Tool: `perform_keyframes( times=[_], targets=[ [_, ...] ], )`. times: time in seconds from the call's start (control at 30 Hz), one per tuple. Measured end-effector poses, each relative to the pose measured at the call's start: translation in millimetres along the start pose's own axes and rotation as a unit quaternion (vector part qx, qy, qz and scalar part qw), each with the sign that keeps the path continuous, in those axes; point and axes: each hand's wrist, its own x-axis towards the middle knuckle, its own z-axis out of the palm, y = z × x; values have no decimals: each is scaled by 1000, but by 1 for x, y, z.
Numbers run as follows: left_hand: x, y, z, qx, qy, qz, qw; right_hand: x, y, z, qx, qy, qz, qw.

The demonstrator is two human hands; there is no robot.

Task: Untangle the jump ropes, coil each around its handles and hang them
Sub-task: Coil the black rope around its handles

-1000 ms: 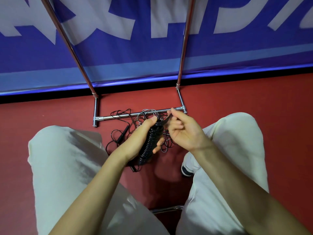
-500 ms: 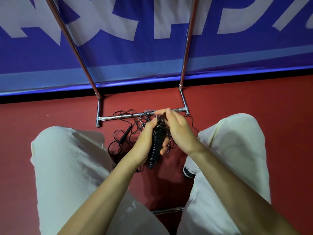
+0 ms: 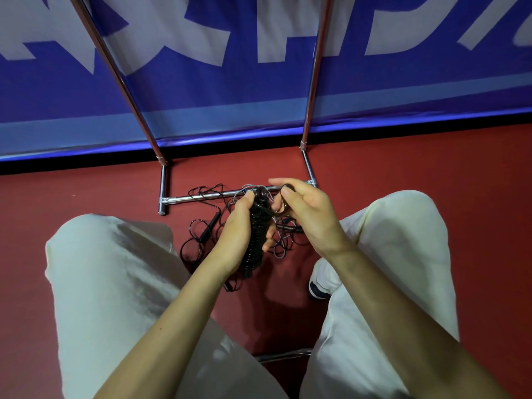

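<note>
While the left hand [image 3: 237, 234] grips a black coiled rope [image 3: 257, 234] upright above the floor [image 3: 431, 168], the right hand [image 3: 309, 214] pinches its loose end just right of the coil's top. Below them a tangle [image 3: 201, 240] of black and grey ropes lies near the rack [image 3: 198, 197] base bar, a loose handle [image 3: 209, 228] at its left.

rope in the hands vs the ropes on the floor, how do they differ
The coiled rope is wound in tight, even turns around its handles; the floor ropes lie in loose, tangled loops. The coiled rope is held off the floor, gripped by the left hand while the right hand pinches its free end; the floor ropes lie untouched by the rack's base bar. Both are thin dark cord.
</note>
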Motion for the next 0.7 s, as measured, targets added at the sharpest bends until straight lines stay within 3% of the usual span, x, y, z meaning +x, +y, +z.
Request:
perform_keyframes(
  times=[0.2, 0.5, 0.7],
  targets=[
    [-2, -6, 5, 59, 30, 20, 998, -4, 4, 13, -32, -13, 24, 999],
    [1, 1, -1, -36, 2, 1, 999, -2, 1, -12, 117, -135, 60, 982],
    [2, 1, -7, 7, -55, 5, 998, -1, 0, -17, 139, -93, 47, 985]
  ],
)
